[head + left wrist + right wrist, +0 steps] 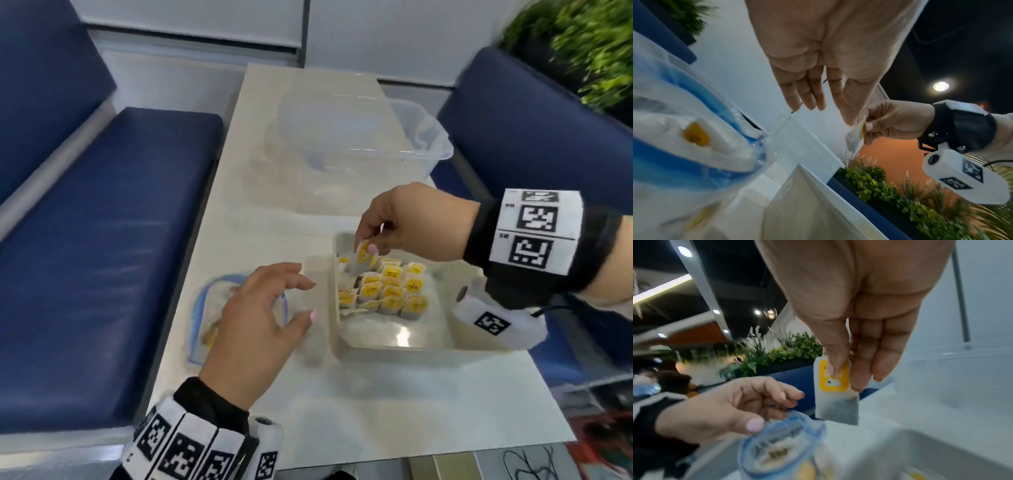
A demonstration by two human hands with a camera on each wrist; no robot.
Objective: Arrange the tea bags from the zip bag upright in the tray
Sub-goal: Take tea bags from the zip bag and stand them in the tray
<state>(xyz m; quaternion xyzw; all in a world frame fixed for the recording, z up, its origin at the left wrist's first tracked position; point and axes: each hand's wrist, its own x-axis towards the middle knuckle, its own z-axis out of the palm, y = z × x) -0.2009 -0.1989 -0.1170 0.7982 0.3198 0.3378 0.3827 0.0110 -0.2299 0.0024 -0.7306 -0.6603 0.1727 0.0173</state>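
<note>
Yellow labels mark the tea bags standing in the tray (394, 347); we pinch one more tea bag (835, 391) by its label between the thumb and fingers of our right hand (404, 222), and it hangs over the far left corner of the tray, just above the rows. Our left hand (260, 318) hovers with fingers spread and loosely bent, holding nothing, over the zip bag (205, 318), which lies flat on the table (376, 411) to the left of the tray.

We judge the main risk to be the packed rows (387, 291): if the hanging bag comes down crooked or brushes its neighbours, the soft paper could fold, land flat, or tip the standing ones like dominoes; the near half of the tray is bare, so nothing props the front row from that side. The string and label could also snag a neighbour as our fingers let go. The zip bag is light and could slide when we reach in again.

By count: one tray; one zip bag, with at least one yellow-labelled bag showing inside; one tea bag in hand; roughly fifteen standing in about four rows, though blur keeps us from an exact figure; one clear plastic tub (359, 137) farther back on the table.
</note>
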